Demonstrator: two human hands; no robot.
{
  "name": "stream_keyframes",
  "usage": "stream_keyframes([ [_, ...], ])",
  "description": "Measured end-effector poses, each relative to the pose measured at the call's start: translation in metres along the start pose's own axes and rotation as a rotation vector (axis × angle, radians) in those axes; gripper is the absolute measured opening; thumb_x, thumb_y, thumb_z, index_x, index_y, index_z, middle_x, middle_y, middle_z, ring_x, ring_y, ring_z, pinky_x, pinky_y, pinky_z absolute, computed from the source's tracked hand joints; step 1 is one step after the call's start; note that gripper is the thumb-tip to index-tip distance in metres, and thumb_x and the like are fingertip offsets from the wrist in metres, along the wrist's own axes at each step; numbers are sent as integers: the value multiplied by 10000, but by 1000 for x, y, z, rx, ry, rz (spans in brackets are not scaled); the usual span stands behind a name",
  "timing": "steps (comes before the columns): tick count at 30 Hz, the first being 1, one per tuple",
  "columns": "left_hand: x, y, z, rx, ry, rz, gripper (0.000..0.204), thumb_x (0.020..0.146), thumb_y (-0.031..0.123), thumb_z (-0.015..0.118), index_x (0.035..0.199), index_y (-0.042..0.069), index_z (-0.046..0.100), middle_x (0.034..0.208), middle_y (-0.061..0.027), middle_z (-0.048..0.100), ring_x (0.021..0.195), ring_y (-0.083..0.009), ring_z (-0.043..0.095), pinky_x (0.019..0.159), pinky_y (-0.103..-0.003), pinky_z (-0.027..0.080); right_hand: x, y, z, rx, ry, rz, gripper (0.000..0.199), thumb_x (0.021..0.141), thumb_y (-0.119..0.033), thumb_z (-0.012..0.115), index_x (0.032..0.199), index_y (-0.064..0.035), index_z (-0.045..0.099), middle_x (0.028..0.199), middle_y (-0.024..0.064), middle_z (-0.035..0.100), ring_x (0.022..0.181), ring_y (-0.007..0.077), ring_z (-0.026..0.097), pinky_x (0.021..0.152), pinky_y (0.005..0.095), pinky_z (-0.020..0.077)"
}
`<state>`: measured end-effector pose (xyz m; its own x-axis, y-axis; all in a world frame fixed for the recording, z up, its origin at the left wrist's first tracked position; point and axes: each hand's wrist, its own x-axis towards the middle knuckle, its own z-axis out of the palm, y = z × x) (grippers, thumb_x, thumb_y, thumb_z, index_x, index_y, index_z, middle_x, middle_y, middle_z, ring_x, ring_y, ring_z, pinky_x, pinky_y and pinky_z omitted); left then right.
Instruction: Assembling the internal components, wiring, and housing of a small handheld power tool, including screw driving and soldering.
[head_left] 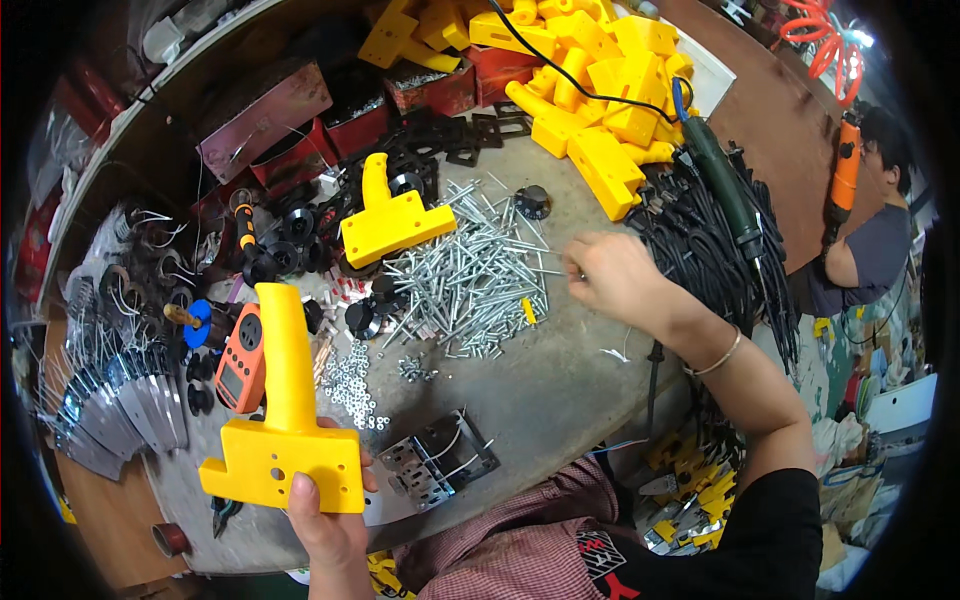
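Note:
My left hand (330, 515) grips a yellow plastic tool housing (290, 450) with its handle pointing up, the thumb on its flat holed face. At the right edge of a heap of long silver screws (470, 275), my right hand (610, 270) has its fingers pinched together. What lies between those fingertips is too small to make out. A second yellow housing (395, 228) rests on the far side of the heap. On the bench near my left hand lies a metal bracket plate with wires (440, 460). Small nuts (355, 385) are spread behind it.
Yellow housings (600, 90) pile up at the back. Black cables (690, 230) lie to the right under a hanging green screwdriver (720, 180). An orange meter (240, 365), metal plates (120, 405) and red bins (430, 90) stand left and behind. Another person (870, 250) sits far right.

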<state>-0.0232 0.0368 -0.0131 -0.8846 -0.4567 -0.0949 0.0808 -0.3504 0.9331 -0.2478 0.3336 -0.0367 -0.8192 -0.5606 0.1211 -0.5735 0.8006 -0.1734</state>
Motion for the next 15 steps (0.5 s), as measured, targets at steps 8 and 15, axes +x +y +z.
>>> stream_keyframes([
  [8,-7,-17,-5,181,91,67,556,836,185,685,1307,9,448,1125,-144,593,921,-244,639,735,-345,540,23,16,20,26,146,-102,90,742,-111,664,766,-70,588,812,100,589,843,311,615,706,414,500],
  [15,1,-3,3,-8,104,-46,558,780,-11,728,1290,18,504,1173,-91,613,1074,-212,605,949,-350,467,17,-10,-41,-169,-69,-1,137,736,-107,679,832,-22,630,752,194,650,782,379,653,721,481,514],
])
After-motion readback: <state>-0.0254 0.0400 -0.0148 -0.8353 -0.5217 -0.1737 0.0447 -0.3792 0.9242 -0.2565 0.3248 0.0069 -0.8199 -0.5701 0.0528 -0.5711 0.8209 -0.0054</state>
